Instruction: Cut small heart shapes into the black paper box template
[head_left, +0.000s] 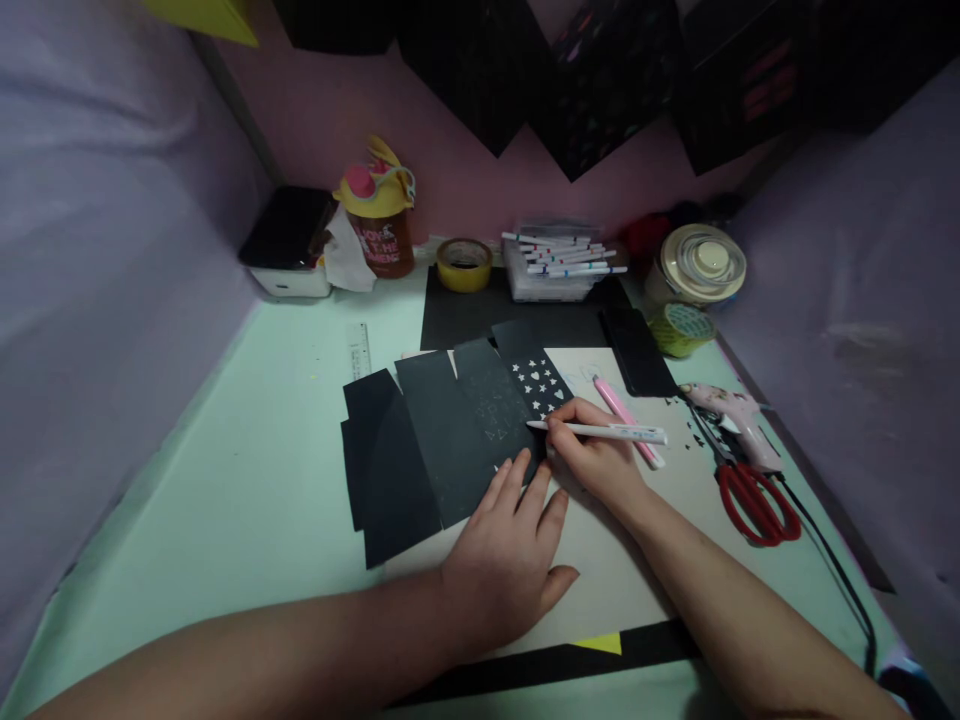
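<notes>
My right hand (592, 450) grips a white pen (622, 432), its tip at the right part of a black card cutout (427, 420) made of joined panels. Faint star outlines show on the panel near the tip, and the strip beside it has small star and heart holes (535, 378) with white showing through. Flat on the lower edge of the card lies my left hand (510, 550), fingers spread. A pink pen-shaped tool (626, 420) rests just behind my right hand. Beneath the card is a pale sheet (592, 570).
On the right are red-handled scissors (757, 500), a pink glue gun (739, 415) with a black cord, and black scraps. A black phone (637, 350), a box of markers (555, 285), yellow tape (463, 265), a drink bottle (382, 235) and a ruler (358, 350) stand or lie farther back.
</notes>
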